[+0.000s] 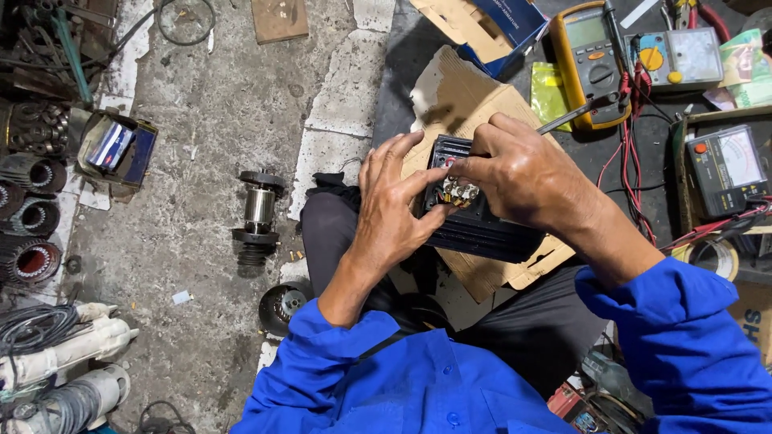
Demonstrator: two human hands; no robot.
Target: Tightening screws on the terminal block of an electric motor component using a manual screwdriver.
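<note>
The black motor housing is clamped between the left hand and the right hand — if the grip is loosened, it could slide off the tilted cardboard.

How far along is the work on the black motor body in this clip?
Done: the rotor lies out on the concrete floor, apart from the black motor housing. In hand: the left hand steadies the housing on the cardboard while the right hand works a screwdriver at its exposed terminals. Left: the terminal area remains open and the rotor is still out.
</note>
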